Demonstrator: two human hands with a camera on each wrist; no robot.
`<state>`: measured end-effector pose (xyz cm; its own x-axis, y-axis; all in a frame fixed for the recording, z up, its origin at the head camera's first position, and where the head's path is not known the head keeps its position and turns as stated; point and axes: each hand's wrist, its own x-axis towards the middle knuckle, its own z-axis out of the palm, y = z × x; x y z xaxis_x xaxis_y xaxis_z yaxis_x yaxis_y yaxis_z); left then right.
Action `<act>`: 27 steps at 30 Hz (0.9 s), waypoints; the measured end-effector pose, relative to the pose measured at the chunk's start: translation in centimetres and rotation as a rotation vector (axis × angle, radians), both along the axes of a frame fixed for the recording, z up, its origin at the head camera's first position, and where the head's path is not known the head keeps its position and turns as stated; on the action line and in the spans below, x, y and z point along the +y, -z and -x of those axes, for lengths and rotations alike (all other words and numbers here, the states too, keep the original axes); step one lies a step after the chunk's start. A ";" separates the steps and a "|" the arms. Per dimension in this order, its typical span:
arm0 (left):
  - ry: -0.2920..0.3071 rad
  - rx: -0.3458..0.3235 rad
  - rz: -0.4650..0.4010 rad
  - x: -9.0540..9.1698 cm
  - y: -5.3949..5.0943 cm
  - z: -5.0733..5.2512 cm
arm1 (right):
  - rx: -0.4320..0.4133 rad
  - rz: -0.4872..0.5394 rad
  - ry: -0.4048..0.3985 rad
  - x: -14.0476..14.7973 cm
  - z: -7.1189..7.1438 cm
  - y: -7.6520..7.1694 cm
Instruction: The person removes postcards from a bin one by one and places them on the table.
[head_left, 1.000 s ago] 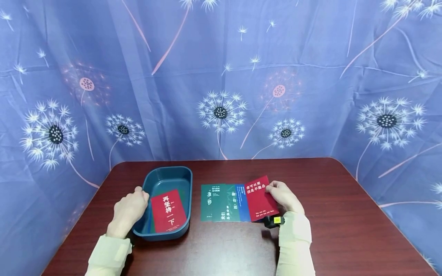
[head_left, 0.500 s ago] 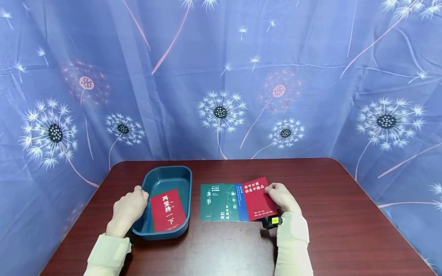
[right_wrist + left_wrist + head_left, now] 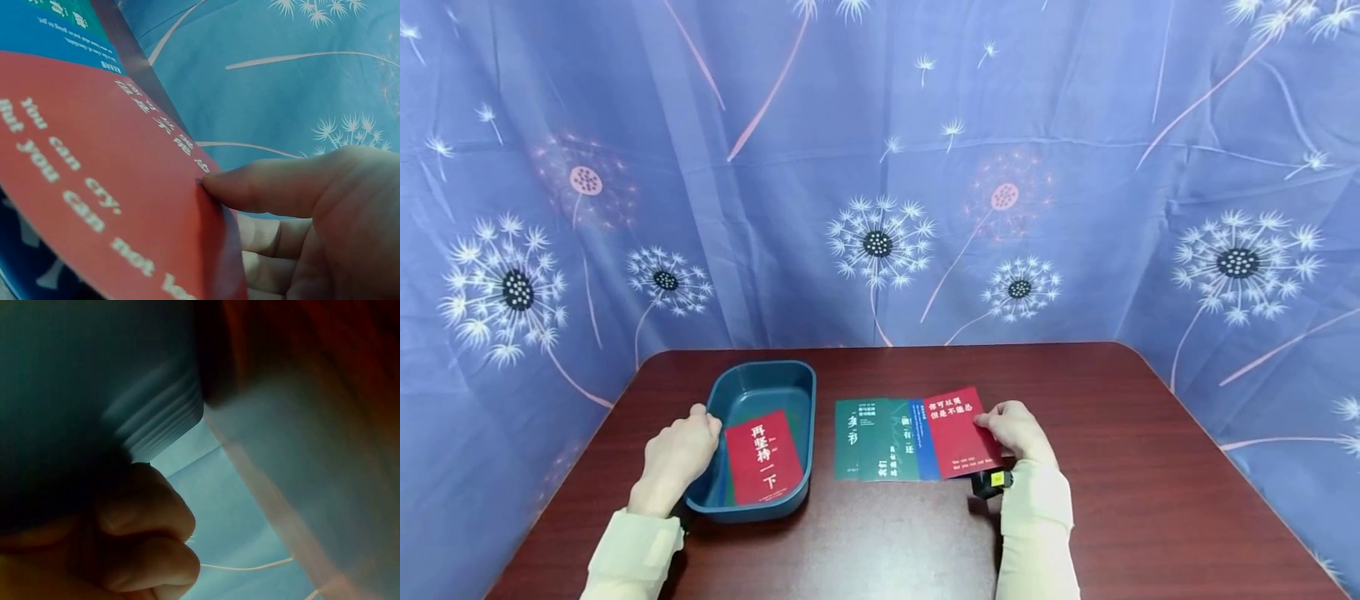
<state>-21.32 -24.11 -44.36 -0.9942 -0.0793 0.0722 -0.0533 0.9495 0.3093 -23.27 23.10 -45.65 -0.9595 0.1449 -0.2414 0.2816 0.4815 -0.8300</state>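
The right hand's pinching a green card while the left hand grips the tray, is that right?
Not quite: the right hand pinches a red card, not a green one, as the right wrist view shows. The left hand does grip the tray.

Bright head view, glare on tabletop (image 3: 887,533), left wrist view dim, blurred

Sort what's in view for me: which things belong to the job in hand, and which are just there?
Likely part of the job:
held red card, pinched in the right grip
blue card and green cards, overlapping
tray, its side held in the left grip
other red card, inside the tray

Just there:
table
dandelion curtain
wrist camera
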 end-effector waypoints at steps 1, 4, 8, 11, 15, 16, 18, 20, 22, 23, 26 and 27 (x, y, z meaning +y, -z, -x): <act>0.002 0.000 -0.001 0.0 0.0 0.0 | 0.001 -0.005 -0.002 0.0 0.0 0.0; 0.010 0.011 0.003 -0.1 -0.3 0.0 | -0.012 0.008 0.000 0.0 -0.1 -0.1; 0.012 0.016 0.012 -0.1 -0.4 -0.1 | -0.028 0.055 -0.020 0.1 -0.5 -0.1; 0.017 0.016 0.007 -0.1 -0.4 -0.1 | -0.053 0.102 -0.055 0.5 -1.0 -0.5; 0.022 0.008 -0.002 0.0 -0.3 -0.1 | -0.072 0.057 -0.085 1.3 -1.7 -1.4; 0.019 0.003 -0.003 0.0 -0.3 -0.2 | -0.070 0.030 -0.087 1.4 -1.8 -1.7; 0.013 0.001 -0.002 0.0 -0.2 -0.2 | -0.051 -0.005 -0.086 1.7 -1.9 -2.3; 0.010 0.000 -0.001 -0.1 -0.2 -0.2 | -0.024 -0.024 -0.083 1.8 -1.9 -2.9; 0.012 0.001 0.001 -0.1 -0.2 -0.2 | 0.012 -0.036 -0.077 1.7 -1.8 -3.5; 0.013 0.002 0.001 -0.1 -0.1 -0.2 | 0.036 -0.043 -0.080 1.6 -1.8 -3.7; 0.013 -0.005 -0.005 -0.1 -0.1 -0.1 | 0.116 -0.067 -0.109 1.1 -1.6 -4.4; 0.012 -0.008 -0.005 -0.1 -0.1 -0.1 | 0.139 -0.078 -0.124 0.9 -1.5 -4.5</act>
<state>-21.17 -24.22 -44.31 -0.9957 -0.0680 0.0636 -0.0447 0.9483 0.3141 -21.73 24.00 -41.14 -0.9945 0.0366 -0.0981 0.1014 0.5697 -0.8156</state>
